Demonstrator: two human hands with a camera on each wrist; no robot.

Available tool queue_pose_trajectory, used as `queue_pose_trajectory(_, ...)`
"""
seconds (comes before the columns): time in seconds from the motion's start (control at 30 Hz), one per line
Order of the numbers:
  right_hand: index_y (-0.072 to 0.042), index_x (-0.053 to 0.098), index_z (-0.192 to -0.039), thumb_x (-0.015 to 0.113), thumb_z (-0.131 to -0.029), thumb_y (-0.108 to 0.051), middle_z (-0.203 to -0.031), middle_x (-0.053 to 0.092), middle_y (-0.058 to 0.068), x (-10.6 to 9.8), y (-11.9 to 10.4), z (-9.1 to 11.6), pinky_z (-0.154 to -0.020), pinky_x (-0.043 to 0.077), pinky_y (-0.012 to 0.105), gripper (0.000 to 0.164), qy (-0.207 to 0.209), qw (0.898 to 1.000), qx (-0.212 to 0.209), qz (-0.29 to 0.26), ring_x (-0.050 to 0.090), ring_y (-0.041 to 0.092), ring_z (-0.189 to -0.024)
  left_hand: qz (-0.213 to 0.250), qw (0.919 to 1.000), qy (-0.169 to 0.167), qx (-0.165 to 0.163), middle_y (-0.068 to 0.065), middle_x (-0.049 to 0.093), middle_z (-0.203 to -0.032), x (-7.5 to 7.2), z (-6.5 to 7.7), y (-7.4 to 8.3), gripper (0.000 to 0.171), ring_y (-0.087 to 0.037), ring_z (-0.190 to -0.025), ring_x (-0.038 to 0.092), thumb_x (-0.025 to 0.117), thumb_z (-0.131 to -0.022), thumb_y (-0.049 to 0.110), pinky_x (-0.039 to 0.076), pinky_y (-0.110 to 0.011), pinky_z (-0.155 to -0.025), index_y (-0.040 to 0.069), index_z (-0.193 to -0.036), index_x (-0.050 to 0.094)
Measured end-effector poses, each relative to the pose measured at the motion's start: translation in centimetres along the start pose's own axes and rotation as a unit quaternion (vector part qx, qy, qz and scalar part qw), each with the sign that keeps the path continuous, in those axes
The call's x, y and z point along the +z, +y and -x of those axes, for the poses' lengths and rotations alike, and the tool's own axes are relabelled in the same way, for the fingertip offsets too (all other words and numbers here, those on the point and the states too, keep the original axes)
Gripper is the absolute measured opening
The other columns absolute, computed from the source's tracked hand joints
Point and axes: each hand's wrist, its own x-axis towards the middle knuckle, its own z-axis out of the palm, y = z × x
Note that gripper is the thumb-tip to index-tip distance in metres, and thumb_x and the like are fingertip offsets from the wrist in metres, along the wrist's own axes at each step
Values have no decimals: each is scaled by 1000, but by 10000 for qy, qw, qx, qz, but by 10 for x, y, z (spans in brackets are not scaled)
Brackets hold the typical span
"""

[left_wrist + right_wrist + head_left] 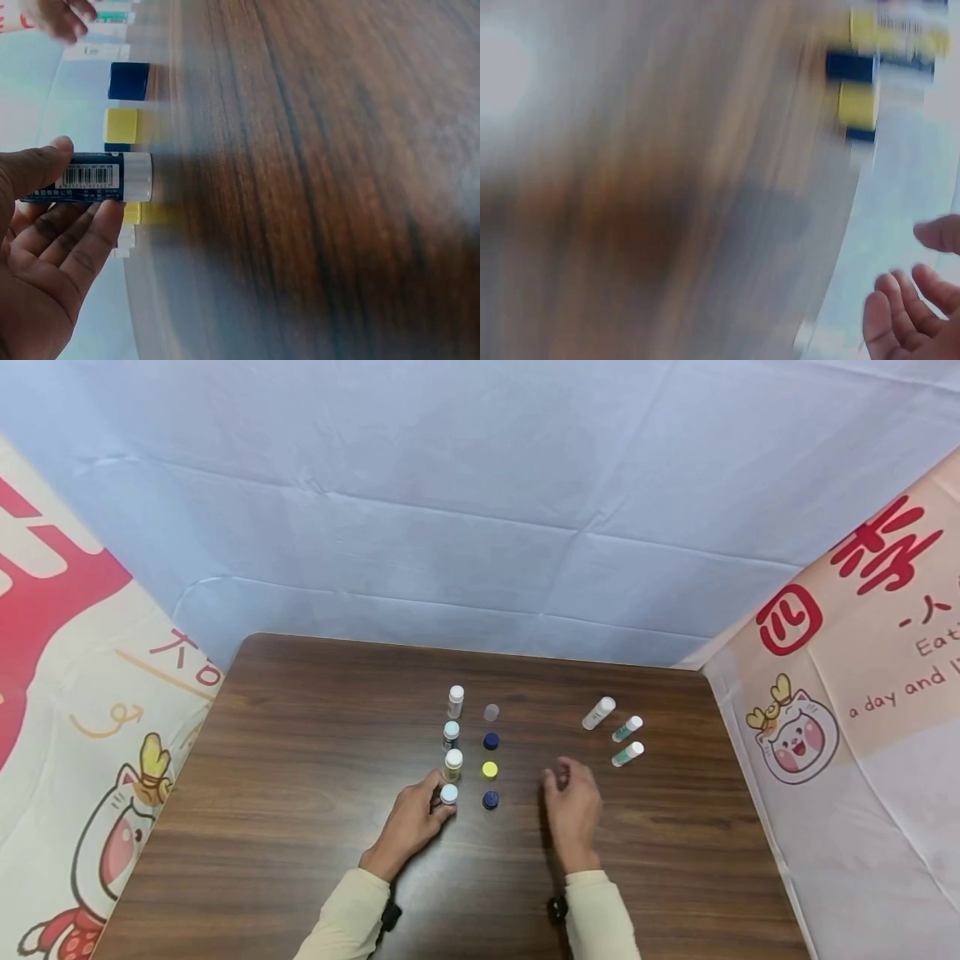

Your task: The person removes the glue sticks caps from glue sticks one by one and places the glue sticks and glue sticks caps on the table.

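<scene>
Left wrist view: a dark blue tube [86, 178] with a barcode label is upright, white end down, pinched between thumb and fingers of the left hand [414, 814]. Well apart from it, the right hand [574, 803] has its thumb and loosely bent fingers parted. Just beyond the left hand, a row continues away from the person: a yellow-labelled tube [453, 763], a dark-labelled tube [451, 733] and a pale tube [456, 702]. Between the hands runs a parallel row of small round caps: dark blue cap [491, 800] nearest, then yellow cap [490, 770], blue cap [491, 741] and translucent cap [491, 712]. Beyond the right hand, to its right, are a white tube [598, 713] and two green-labelled tubes [627, 754]. Under both hands is a brown wood-grain desk [315, 735]; past its far edge hangs a pale blue cloth [450, 543].
</scene>
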Motion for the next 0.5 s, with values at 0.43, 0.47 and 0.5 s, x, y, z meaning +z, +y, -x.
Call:
queue_pose_trajectory(0.43, -1, 60, -119, 70, -85, -8, -121, 51, 22, -38, 52, -51, -68, 42, 61, 36, 767, 9884, 1179, 581, 47, 43, -108, 25, 10000, 9, 4, 6, 63, -80, -1, 1, 1, 36, -8, -68, 52, 83, -75, 11, 47, -28, -61, 16, -93, 53)
queue_pose_trajectory(0.47, 0, 58, -123, 69, -85, -7, -125, 49, 23, -39, 54, -53, -69, 42, 63, 39, 717, 9879, 1225, 623, 46, 44, -111, 29, 10000, 2, 12, 5, 63, -81, -1, 1, 2, 35, -7, -68, 53, 83, -75, 11, 48, -28, -62, 16, -93, 53)
queue_pose_trajectory(0.5, 0, 56, -126, 66, -86, -7, -128, 48, 23, -39, 56, -55, -70, 42, 64, 42, 654, 9876, 1269, 658, 45, 45, -112, 28, 10000, -5, 23, 5, 64, -82, -1, 0, 2, 35, -7, -68, 54, 83, -75, 11, 48, -28, -62, 16, -93, 53)
